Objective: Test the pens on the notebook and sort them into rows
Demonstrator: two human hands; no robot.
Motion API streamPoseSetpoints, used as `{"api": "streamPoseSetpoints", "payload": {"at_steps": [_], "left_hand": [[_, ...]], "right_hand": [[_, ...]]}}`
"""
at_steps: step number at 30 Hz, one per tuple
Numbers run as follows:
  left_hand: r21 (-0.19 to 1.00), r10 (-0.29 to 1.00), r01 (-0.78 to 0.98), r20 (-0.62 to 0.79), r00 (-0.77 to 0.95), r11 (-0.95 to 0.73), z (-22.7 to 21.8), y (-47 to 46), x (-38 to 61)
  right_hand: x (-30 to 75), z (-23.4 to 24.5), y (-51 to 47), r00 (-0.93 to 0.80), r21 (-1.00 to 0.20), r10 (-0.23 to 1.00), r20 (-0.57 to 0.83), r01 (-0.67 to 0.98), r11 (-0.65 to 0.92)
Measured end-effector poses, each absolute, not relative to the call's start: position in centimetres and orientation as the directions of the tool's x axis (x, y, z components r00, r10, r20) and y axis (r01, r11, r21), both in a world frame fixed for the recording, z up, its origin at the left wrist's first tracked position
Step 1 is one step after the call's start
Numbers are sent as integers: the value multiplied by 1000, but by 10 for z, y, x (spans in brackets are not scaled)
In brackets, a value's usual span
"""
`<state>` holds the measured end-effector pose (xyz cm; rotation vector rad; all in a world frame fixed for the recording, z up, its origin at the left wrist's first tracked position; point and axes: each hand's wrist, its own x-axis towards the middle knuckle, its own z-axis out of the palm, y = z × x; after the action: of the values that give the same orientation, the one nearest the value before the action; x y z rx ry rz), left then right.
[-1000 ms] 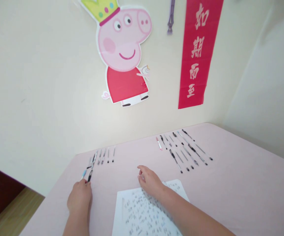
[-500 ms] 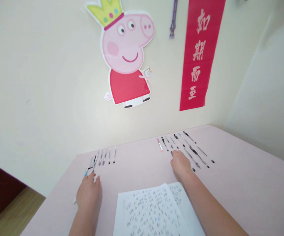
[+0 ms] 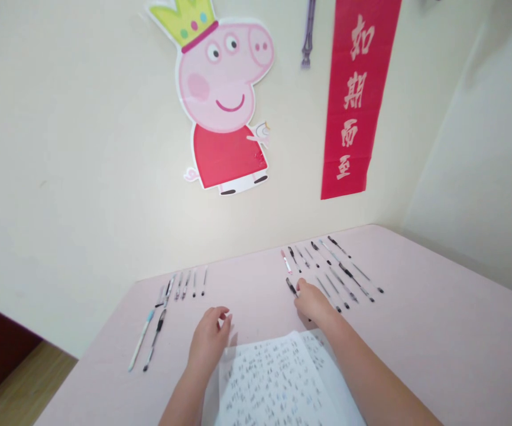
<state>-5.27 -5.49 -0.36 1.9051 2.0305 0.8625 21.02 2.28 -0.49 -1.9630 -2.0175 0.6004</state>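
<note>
My right hand (image 3: 313,303) is on the table with its fingers closed over a dark-capped pen (image 3: 290,286), whose middle is hidden under the hand. To its right lie several pens in a slanted row, among them a black-gripped pen (image 3: 356,281). My left hand (image 3: 209,336) hovers by the top left corner of the papers, fingers bent and apart from the thumb, nothing visible in them. Left of it lie a pen with a dark grip (image 3: 155,340) and a white pen with a blue end (image 3: 141,339).
Several thin pens and refills, one a clear pen (image 3: 186,284), line the table's far left; another row with a pink pen (image 3: 286,262) lies at the far right. Handwritten papers (image 3: 278,384) cover the near middle. A pig cutout (image 3: 229,154) and red banner (image 3: 353,100) hang on the wall.
My left hand has moved right, away from the left pens, uncovering the dark-gripped one. My right hand has shifted slightly left and nearer with its pen, baring another pen to its right.
</note>
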Motion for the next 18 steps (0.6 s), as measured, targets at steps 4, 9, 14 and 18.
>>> {"api": "streamPoseSetpoints", "payload": {"at_steps": [4, 9, 14, 18], "left_hand": [[728, 985, 685, 145, -97, -40, -6, -56, -31], [845, 984, 533, 121, -129, -34, -14, -57, -16], [927, 985, 373, 24, -172, 42, -10, -51, -29], [764, 931, 634, 136, -339, 120, 0, -47, -72]], "right_hand": [[176, -9, 10, -251, -763, 967, 40, 617, 192], [131, -17, -19, -446, -871, 890, 97, 394, 293], [119, -14, -34, -422, -898, 904, 72, 368, 243], [125, -14, -30, -393, -877, 917, 75, 412, 248]]}}
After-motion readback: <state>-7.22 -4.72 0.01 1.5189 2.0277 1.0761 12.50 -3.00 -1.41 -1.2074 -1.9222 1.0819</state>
